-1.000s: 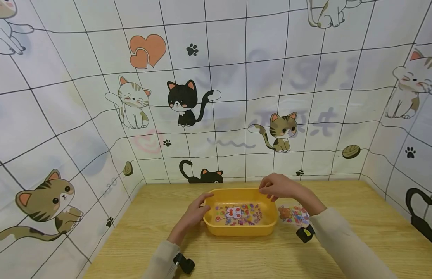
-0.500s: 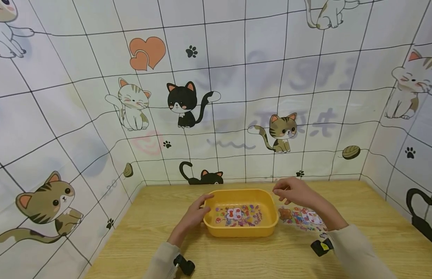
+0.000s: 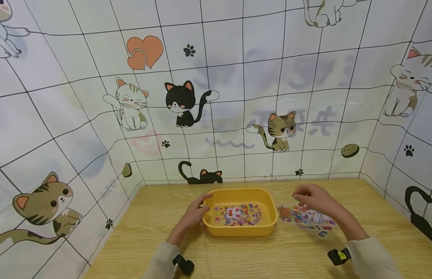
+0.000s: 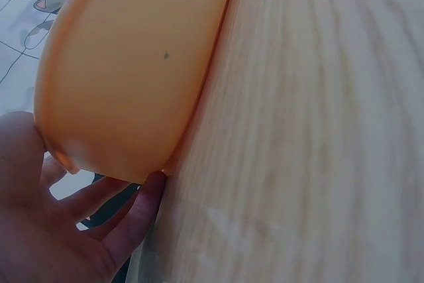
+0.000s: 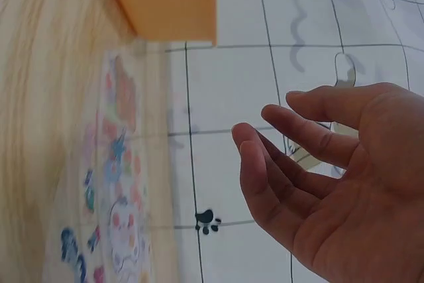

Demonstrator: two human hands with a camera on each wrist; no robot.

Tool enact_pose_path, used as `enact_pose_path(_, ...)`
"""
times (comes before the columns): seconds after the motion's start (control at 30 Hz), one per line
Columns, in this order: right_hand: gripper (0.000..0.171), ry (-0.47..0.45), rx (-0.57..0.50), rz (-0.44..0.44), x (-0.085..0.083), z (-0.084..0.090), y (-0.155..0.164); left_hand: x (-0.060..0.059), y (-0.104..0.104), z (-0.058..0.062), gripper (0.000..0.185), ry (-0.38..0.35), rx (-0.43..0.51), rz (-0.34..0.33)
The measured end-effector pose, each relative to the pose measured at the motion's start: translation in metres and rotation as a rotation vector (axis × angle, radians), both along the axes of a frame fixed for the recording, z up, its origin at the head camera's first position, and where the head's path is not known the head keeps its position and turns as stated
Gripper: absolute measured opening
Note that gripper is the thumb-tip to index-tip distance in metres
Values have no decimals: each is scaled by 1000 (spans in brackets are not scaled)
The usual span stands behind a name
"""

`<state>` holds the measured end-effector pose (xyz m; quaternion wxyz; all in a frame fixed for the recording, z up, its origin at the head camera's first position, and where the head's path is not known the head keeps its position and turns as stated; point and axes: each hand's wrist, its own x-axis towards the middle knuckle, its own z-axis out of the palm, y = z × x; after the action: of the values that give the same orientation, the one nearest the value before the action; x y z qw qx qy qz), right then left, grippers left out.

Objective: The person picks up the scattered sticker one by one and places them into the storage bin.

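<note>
A yellow plastic basin [image 3: 240, 231] sits on the table. A person's left hand [image 3: 194, 213] holds its left end, thumb over the rim. In the left wrist view the left hand [image 4: 66, 217] has fingertips against the outside of the basin [image 4: 132, 77]. Inside the basin lies a colourful cartoon sticker sheet [image 3: 237, 214]. To the right of the basin, the right hand [image 3: 315, 197] hovers above a second clear sticker sheet [image 3: 306, 217] on the table. The right wrist view shows the right hand [image 5: 331, 170] with loosely bent fingers and nothing held between them.
The wooden table [image 3: 149, 240] reaches back to a wall covering [image 3: 230, 97] printed with grid lines and cartoon cats. The same covering stands along both sides. Each wrist bears a small black camera, such as the left wrist camera [image 3: 184, 264].
The right hand has moved from the basin's right rim further right, over the sticker sheet on the table. The left hand and the basin have stayed in place.
</note>
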<state>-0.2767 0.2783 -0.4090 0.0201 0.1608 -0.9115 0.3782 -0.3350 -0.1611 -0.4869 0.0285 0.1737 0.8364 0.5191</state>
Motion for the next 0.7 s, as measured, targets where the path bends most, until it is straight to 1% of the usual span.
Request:
enact_pose_path(0.17,25,21,45,-46,2,-9,14,-1,-1,-1,46,-7,-6,0)
enact_pose_path(0.3,26,15,69,-54,2,-10,20,0,-1,0,46,-4,-9,10)
enact_pose_path(0.5,26,15,74,-51,1,-13,25,1,0,1,46,3,-19,20)
enact_pose_path(0.7,25,35,138,-84,0,-21,35,2,0,2,46,3,-19,16)
